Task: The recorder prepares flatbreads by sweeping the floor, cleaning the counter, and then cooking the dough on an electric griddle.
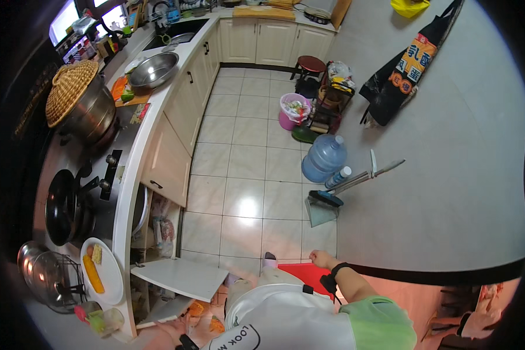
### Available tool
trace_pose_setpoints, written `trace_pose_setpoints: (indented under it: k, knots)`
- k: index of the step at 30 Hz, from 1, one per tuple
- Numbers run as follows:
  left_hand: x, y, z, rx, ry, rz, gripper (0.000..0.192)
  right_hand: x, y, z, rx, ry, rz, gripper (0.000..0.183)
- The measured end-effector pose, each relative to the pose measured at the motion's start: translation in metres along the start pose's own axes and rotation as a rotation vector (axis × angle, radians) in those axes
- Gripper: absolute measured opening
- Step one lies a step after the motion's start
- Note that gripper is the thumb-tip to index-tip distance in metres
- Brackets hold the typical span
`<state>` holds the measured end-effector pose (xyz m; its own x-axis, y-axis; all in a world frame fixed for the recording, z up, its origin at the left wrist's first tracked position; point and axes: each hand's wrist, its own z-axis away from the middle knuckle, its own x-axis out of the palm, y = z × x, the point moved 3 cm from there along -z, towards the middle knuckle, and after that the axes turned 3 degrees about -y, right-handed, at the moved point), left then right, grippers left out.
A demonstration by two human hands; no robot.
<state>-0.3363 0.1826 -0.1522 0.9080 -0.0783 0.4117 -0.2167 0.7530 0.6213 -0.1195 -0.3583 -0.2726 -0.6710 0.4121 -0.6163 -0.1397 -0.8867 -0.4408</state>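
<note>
At the bottom left, my left hand (175, 329) is low beside the edge of a white lower cabinet panel (166, 311); whether its fingers grip that edge is unclear. Above it, a white cabinet door (183, 276) stands swung out over the floor. Bagged items (162, 227) fill part of the exposed cupboard. Orange packages (197, 308) are visible on the floor side of the panel. My right hand (323, 259) hangs in front of my body on the right, fingers curled with nothing visible in them. A red mat or panel (304, 275) lies below it.
On the counter are an oval white plate (109, 280) with corn, a black wok (61, 205), a steamer pot (89, 109) and a steel basin (153, 70). Along the right wall stand a water jug (326, 157), a dustpan (323, 212) and a pink bin (288, 120).
</note>
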Motion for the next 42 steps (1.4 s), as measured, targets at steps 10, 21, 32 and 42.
trace_pose_setpoints:
  k: [10,21,32,42]
  knots:
    - [0.084,-0.050,-0.076,-0.044,-0.331,-0.330,0.062,-0.031,0.143,0.046,0.200,0.117,-0.159,0.026]
    - [0.079,-0.075,-0.092,-0.115,-0.154,-0.466,0.052,0.009,0.147,0.112,0.365,0.323,-0.779,0.017]
    - [0.329,-0.108,-0.018,0.291,-0.554,-0.847,0.016,-0.243,0.155,0.044,0.341,0.970,-1.371,0.077]
    - [0.448,-0.257,0.096,0.287,-1.179,-1.439,0.023,-0.293,0.174,-0.083,0.203,0.893,-0.978,0.039]
